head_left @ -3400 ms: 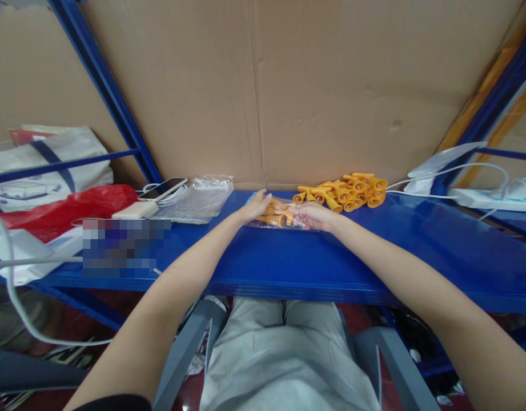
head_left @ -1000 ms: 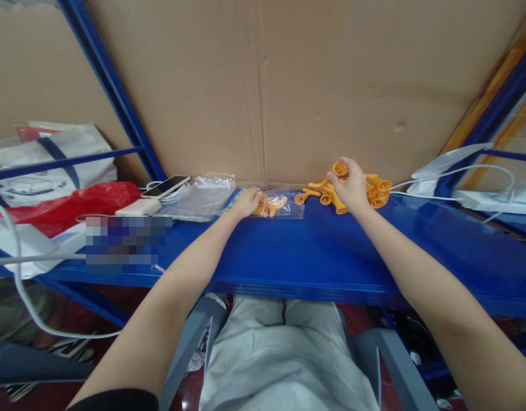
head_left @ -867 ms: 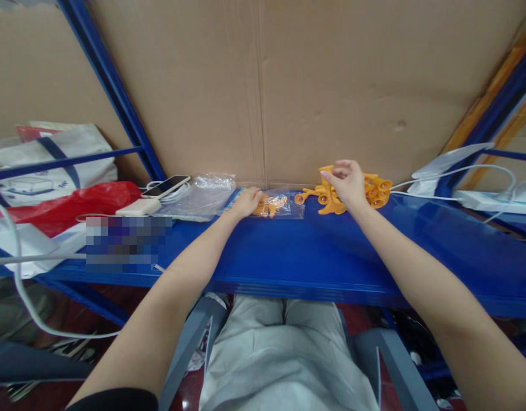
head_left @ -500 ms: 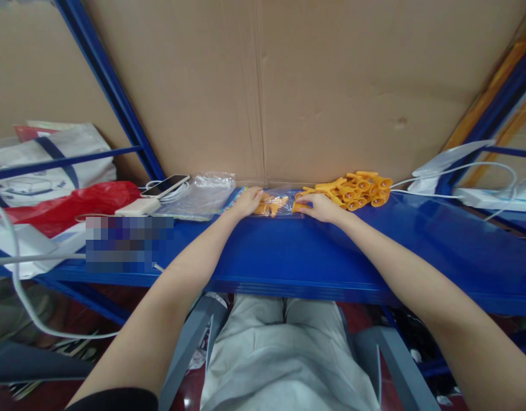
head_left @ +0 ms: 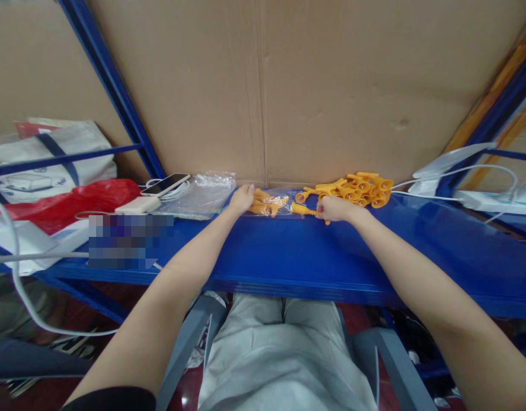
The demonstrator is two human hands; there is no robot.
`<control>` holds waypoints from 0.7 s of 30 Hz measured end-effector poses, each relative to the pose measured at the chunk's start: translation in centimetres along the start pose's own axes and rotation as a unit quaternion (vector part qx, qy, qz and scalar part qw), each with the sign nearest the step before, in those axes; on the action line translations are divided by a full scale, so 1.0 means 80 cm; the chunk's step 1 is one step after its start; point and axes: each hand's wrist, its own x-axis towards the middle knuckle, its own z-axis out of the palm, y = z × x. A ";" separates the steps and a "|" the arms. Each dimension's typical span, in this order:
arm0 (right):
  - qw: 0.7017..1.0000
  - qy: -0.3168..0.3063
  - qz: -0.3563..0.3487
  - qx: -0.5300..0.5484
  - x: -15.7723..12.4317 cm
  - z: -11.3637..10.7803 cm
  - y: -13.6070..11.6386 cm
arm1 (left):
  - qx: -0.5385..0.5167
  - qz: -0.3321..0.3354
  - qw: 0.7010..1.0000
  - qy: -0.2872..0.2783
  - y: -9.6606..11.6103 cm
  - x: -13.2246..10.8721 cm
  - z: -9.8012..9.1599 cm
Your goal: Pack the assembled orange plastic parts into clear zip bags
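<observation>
A clear plastic bag (head_left: 284,193) with orange plastic pieces (head_left: 269,204) inside lies on the blue shelf, against the cardboard wall. My left hand (head_left: 244,198) is closed on the bag's left end, its fingertips partly hidden. At the bag's right end, my right hand (head_left: 336,209) grips the handle end of an orange flared plastic piece (head_left: 303,209). That piece points left, and its wide end is at or just inside the bag's opening; I cannot tell which. Just behind my right hand lies a pile of similar orange flared pieces (head_left: 361,188).
Flat clear plastic bags (head_left: 207,197) lie left of my left hand. Beyond them are a phone (head_left: 166,185), a white power bank (head_left: 137,206), a red plastic bag (head_left: 83,202) and white cables. Blue shelf posts (head_left: 112,91) flank the blue shelf (head_left: 297,251).
My right hand has moved right to the handle end of the orange piece, which now shows more of its length. My left hand has shifted slightly left.
</observation>
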 end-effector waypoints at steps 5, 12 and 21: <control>0.997 0.070 0.002 0.011 0.004 0.001 -0.004 | -0.081 -0.023 0.996 -0.010 -0.013 0.008 0.002; 0.988 0.141 -0.025 0.048 0.002 0.003 -0.008 | -0.117 -0.012 0.992 -0.039 -0.010 0.004 0.002; 0.963 0.220 -0.082 0.136 0.030 0.030 0.027 | -0.142 0.023 0.988 -0.052 -0.005 0.000 0.010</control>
